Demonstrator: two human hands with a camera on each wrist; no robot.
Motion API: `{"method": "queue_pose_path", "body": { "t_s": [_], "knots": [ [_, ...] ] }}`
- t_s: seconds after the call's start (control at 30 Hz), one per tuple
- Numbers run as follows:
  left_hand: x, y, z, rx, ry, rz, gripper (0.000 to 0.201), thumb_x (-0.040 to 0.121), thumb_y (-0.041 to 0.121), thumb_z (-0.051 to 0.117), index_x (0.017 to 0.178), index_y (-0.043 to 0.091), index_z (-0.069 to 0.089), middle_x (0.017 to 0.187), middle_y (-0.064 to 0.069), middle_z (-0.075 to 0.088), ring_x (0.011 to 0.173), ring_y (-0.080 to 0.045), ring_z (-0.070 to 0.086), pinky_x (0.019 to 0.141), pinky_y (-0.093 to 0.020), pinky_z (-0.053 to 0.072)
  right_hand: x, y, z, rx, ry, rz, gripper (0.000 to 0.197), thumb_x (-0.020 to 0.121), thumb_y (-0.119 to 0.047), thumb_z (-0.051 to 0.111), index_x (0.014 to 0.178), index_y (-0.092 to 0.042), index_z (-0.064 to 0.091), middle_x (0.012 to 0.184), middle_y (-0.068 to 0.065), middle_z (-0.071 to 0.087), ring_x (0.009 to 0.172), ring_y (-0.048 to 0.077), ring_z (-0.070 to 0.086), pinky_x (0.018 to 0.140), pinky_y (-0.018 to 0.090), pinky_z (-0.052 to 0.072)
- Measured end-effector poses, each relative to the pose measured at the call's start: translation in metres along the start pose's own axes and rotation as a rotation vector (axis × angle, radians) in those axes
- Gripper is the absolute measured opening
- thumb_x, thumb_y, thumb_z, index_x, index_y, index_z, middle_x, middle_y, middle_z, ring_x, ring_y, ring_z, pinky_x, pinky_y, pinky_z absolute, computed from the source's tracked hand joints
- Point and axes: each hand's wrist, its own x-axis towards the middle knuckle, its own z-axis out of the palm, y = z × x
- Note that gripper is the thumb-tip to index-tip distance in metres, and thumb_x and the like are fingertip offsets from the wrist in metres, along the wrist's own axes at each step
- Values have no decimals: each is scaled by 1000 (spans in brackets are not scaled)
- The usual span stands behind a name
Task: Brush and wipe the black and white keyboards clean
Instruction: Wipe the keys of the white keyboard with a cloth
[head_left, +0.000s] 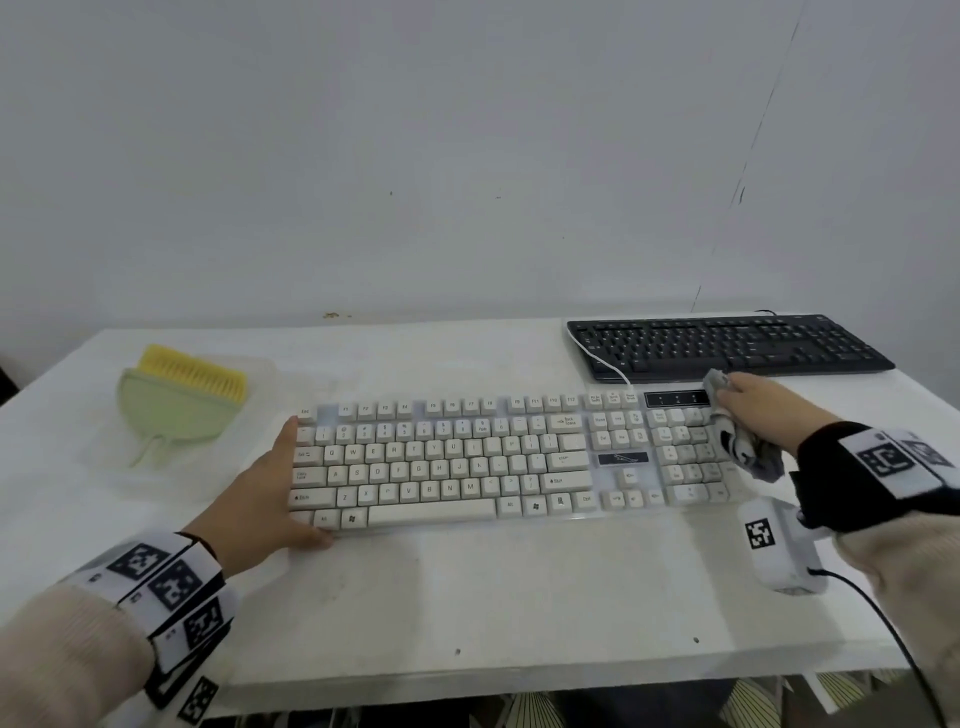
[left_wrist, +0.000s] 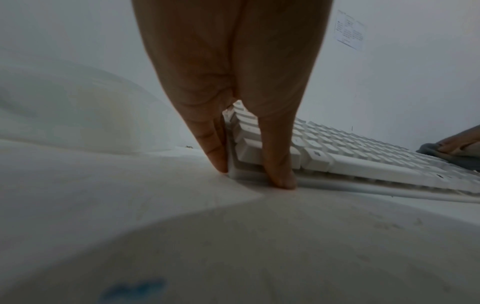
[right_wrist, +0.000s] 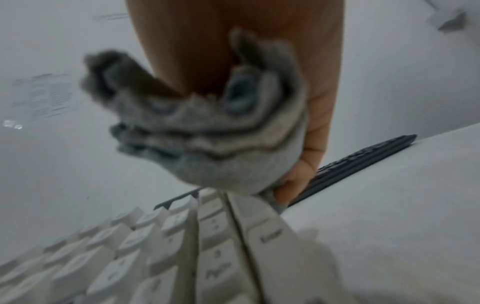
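Here the wiping step is in hand, on the cream-white full-size keyboard (head_left: 498, 457) that lies across the middle of the white table (head_left: 467, 597). The right hand (head_left: 763, 410) is clenched round a bunched grey cloth (head_left: 748, 447) and presses it onto the far right corner of that keyboard, over the number pad; the right wrist view shows the cloth wadded in the palm with the fingertips (right_wrist: 298, 176) curled under it. The left hand (head_left: 265, 493) is flat and relaxed, its straight fingers laid along the keyboard's left end and the thumb against the front edge, so it steadies the board without grasping it.

The flat black keyboard (head_left: 727, 345) sits at the far right of the table, just behind the white one and apart from it. The yellow-bristled hand brush (head_left: 192, 371) rests on a pale green dustpan (head_left: 171, 421) at the far left, untouched by either hand.

My judgement: only the right corner is under the cloth, so the next move calls for drawing it leftward across the key rows while the left hand braces against the push. Whether the black keyboard has been cleaned I cannot tell.
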Motion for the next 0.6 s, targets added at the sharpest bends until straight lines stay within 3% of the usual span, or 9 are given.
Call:
{"method": "queue_pose_path", "body": {
  "t_s": [0.07, 0.17, 0.23, 0.3, 0.5, 0.6],
  "knots": [
    [0, 2, 0, 12, -1, -9, 127, 61, 10, 86, 149, 24, -5, 123, 4, 48, 105, -12, 51, 83, -19, 40, -3, 3, 4, -94, -40, 15, 31, 100, -15, 38, 70, -11, 46, 72, 8, 54, 70, 22, 51, 57, 27, 32],
    [-1, 4, 0, 16, -3, -9, 128, 61, 10, 86, 149, 24, -5, 122, 4, 48, 105, -12, 51, 82, -18, 41, -13, 13, 6, -291, -130, 22, 34, 102, -17, 34, 70, -10, 44, 81, 5, 51, 86, 20, 48, 63, 28, 27],
    [-2, 5, 0, 11, 2, -12, 127, 61, 9, 86, 149, 24, -4, 120, 5, 49, 104, -12, 51, 81, -17, 41, -19, 22, 6, -288, -152, 27, 35, 101, -18, 38, 67, -12, 44, 78, 3, 54, 80, 21, 49, 59, 27, 30],
    [-2, 4, 0, 8, 3, -5, 127, 60, 9, 87, 149, 24, -2, 123, 3, 50, 106, -14, 52, 85, -21, 42, -25, 26, 4, -299, -176, 28, 35, 99, -21, 43, 65, -13, 45, 72, 3, 55, 70, 16, 50, 58, 18, 30],
    [-1, 5, -2, 32, -15, -18, 130, 60, 13, 87, 150, 23, -5, 127, 1, 49, 108, -15, 51, 90, -23, 42, -28, 25, -4, -429, -290, 49, 33, 96, -27, 48, 65, -15, 49, 71, 0, 57, 68, 12, 51, 63, 21, 35],
    [1, 6, -5, 32, -48, -17, 122, 59, 12, 88, 148, 27, 5, 117, 9, 54, 101, -9, 54, 77, -13, 41, -25, 25, -5, -455, -304, 63, 27, 92, -23, 52, 67, -15, 51, 73, 1, 60, 71, 15, 54, 68, 25, 38]
  ]
}}
